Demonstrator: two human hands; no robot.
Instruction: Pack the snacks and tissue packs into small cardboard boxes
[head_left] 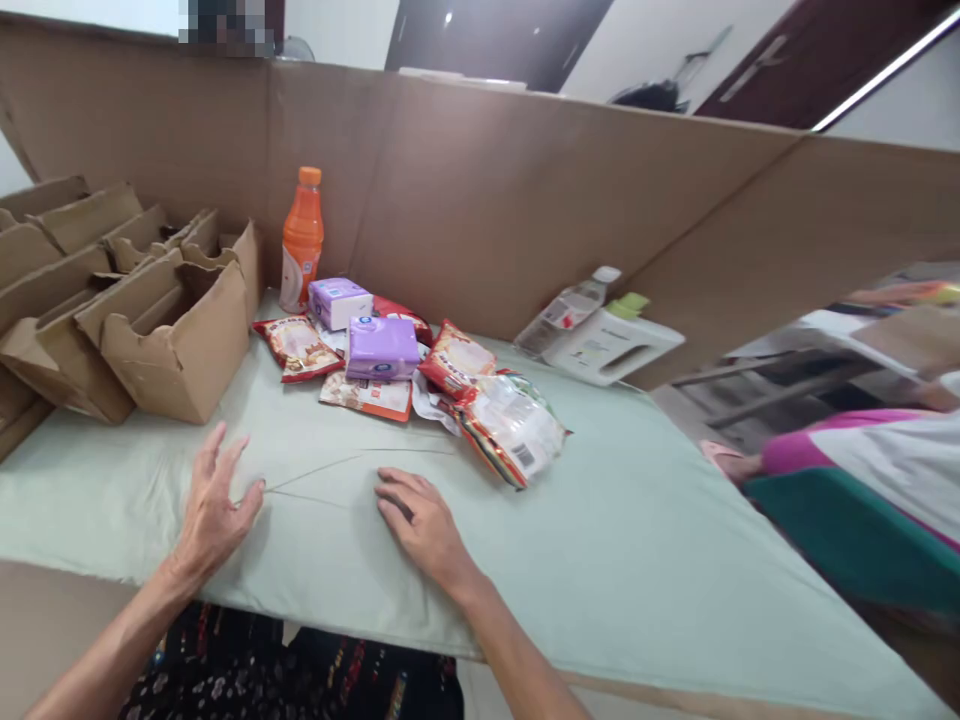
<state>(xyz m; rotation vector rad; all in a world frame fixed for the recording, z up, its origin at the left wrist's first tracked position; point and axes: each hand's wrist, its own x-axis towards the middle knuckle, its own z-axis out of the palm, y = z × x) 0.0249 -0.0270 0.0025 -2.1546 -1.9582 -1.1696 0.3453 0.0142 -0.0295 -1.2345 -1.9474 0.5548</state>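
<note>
- Head view shows both hands resting on the pale green cloth point(637, 520) that covers the table; the cloth lies right under them and reaches from the near edge to the cardboard wall point(525, 200) at the back
- Left hand point(214, 505) is loose with fingers spread, its fingertips pressing the cloth and holding nothing
- Right hand point(420, 520) lies flat and released, palm down, holding nothing
- Thin creases run in the cloth between the two hands, so a hard pull could bunch it up and drag the snack packets point(480, 400) just past the fingers
- Orange bottle point(301, 240) stands upright beyond the packets and could tip if the cloth slides
- Open cardboard boxes point(150, 330) sit close, ahead and to the left of the left hand, so there is little room that way
- Right of the right hand the cloth is bare and wide
- White jug point(611, 345) and clear bottle point(566, 310) lie far ahead on the right
- Near table edge is just behind the wrists
</note>
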